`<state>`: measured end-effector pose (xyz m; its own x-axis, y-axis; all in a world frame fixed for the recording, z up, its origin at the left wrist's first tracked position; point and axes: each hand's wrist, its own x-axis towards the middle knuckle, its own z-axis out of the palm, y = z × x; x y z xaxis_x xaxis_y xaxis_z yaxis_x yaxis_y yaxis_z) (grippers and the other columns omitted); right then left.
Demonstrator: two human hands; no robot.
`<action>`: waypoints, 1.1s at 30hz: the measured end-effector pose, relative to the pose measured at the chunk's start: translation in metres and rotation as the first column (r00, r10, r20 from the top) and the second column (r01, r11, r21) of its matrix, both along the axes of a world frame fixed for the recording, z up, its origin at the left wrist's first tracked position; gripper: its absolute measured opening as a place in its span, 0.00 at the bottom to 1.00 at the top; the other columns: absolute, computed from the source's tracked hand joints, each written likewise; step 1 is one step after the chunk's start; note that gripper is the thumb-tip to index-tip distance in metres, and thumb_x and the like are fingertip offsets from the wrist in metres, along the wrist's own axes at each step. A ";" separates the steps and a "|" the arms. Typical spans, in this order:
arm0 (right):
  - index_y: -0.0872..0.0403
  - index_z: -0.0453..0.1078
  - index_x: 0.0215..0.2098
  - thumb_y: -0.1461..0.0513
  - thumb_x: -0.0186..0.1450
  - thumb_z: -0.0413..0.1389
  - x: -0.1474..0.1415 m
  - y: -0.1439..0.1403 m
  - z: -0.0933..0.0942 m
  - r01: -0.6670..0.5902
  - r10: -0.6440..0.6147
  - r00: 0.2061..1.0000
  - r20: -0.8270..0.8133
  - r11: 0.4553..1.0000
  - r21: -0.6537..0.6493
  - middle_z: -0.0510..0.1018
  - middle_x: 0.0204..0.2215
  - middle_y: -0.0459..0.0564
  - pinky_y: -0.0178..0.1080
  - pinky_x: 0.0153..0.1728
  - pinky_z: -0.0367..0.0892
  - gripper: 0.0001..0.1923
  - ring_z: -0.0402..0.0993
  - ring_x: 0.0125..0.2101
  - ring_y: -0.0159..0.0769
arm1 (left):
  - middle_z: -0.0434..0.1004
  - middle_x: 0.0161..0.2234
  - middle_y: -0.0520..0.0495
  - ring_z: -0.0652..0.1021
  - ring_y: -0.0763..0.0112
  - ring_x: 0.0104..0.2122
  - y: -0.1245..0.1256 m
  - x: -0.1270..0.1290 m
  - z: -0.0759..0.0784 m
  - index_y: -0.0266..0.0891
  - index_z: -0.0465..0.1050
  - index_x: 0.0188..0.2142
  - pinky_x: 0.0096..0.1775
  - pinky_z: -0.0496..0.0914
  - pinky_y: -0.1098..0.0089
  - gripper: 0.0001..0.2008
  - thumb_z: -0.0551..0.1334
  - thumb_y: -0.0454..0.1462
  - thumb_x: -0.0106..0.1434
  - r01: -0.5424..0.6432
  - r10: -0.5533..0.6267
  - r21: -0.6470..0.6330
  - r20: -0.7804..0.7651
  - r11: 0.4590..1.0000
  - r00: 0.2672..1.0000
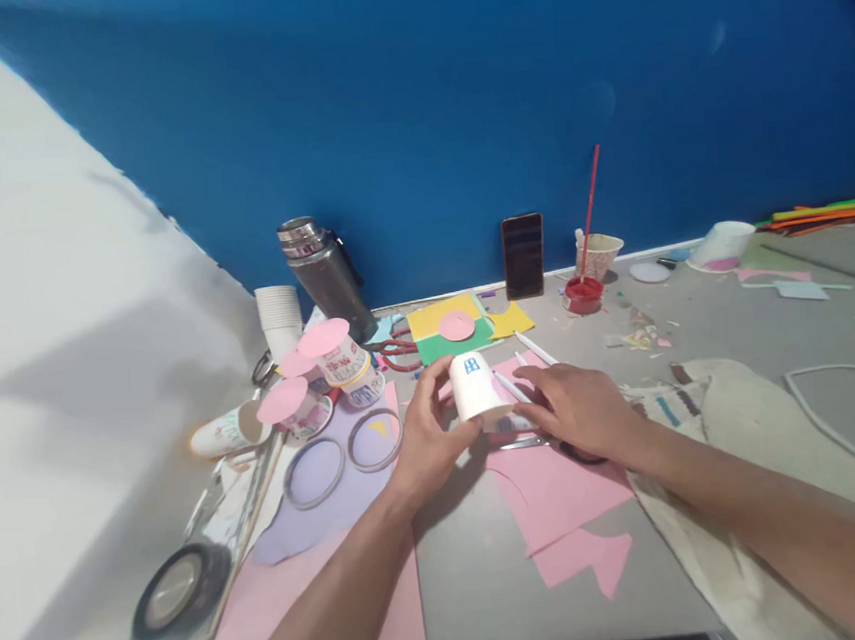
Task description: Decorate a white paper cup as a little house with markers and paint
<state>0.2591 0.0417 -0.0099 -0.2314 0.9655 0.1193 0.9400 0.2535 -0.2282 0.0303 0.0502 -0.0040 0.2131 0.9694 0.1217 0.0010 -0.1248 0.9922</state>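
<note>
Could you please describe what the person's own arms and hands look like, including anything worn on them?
Both forearms are bare as far as the picture shows: no sleeves, gloves or watch appear. The left hand and the right hand carry no rings, bands or markings that I can make out, though the picture is slightly soft. The fingers are uncovered, with short nails. The upper arms lie outside the view, so any sleeve higher up cannot be told.

Steel flask [325,273], phone [523,254] against blue wall, red paint pot [583,295], stacked white cups [279,315], tape roll [179,586]

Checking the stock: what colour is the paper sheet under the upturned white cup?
Pink paper sheet, clearest in the head view.
</note>
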 end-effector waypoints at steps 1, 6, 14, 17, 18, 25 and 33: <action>0.49 0.75 0.57 0.52 0.73 0.56 0.000 0.002 0.001 0.016 -0.016 1.000 -0.004 1.000 -0.011 0.88 0.42 0.54 0.42 0.33 0.64 0.18 0.84 0.42 0.51 | 0.74 0.62 0.41 0.75 0.52 0.60 0.001 -0.002 0.001 0.45 0.72 0.60 0.57 0.72 0.59 0.35 0.76 0.36 0.53 0.064 -0.058 -0.059 0.103 0.996 0.993; 0.47 0.76 0.56 0.55 0.72 0.56 0.005 0.006 0.001 0.020 -0.021 0.999 -0.025 0.998 -0.054 0.89 0.42 0.51 0.40 0.31 0.60 0.16 0.85 0.39 0.48 | 0.82 0.48 0.36 0.82 0.53 0.42 0.005 -0.010 0.004 0.36 0.77 0.56 0.37 0.74 0.64 0.35 0.77 0.51 0.53 0.415 -0.196 -0.315 0.544 0.854 0.816; 0.48 0.78 0.54 0.58 0.70 0.56 0.011 0.008 0.003 -0.074 0.076 0.997 0.014 0.992 -0.097 0.88 0.43 0.52 0.40 0.33 0.63 0.16 0.84 0.40 0.48 | 0.84 0.39 0.34 0.83 0.54 0.31 0.015 -0.019 -0.004 0.35 0.79 0.40 0.29 0.71 0.65 0.32 0.69 0.63 0.58 0.657 -0.310 -0.286 0.707 0.697 0.636; 0.50 0.80 0.46 0.60 0.68 0.57 0.015 0.009 0.003 -0.122 0.121 0.993 -0.011 0.989 -0.079 0.87 0.39 0.53 0.40 0.33 0.65 0.12 0.83 0.40 0.48 | 0.83 0.35 0.35 0.82 0.54 0.29 0.016 -0.019 -0.013 0.34 0.80 0.37 0.30 0.73 0.62 0.39 0.69 0.70 0.50 0.650 -0.383 -0.209 0.662 0.730 0.644; 0.51 0.80 0.44 0.60 0.67 0.57 0.017 0.009 0.004 -0.147 0.144 0.988 -0.060 0.988 -0.044 0.86 0.38 0.53 0.41 0.34 0.67 0.11 0.82 0.40 0.48 | 0.82 0.34 0.34 0.82 0.53 0.30 0.015 -0.019 -0.015 0.33 0.80 0.37 0.31 0.73 0.61 0.41 0.70 0.70 0.48 0.648 -0.397 -0.200 0.649 0.735 0.649; 0.47 0.79 0.52 0.51 0.70 0.61 0.027 -0.014 0.029 -0.001 -0.055 0.702 -0.710 0.997 -0.079 0.86 0.35 0.47 0.38 0.30 0.71 0.16 0.80 0.31 0.39 | 0.83 0.40 0.32 0.82 0.51 0.34 0.013 -0.018 -0.019 0.33 0.82 0.41 0.35 0.76 0.57 0.42 0.72 0.69 0.46 0.717 -0.476 -0.156 0.650 0.679 0.592; 0.47 0.83 0.47 0.53 0.63 0.69 0.044 -0.026 0.033 -0.181 -0.110 0.426 -0.898 0.962 -0.204 0.85 0.33 0.49 0.38 0.24 0.72 0.15 0.76 0.26 0.36 | 0.85 0.40 0.25 0.84 0.46 0.33 0.014 -0.020 -0.024 0.34 0.81 0.36 0.25 0.74 0.62 0.43 0.63 0.74 0.50 0.818 -0.520 -0.223 0.676 0.531 0.522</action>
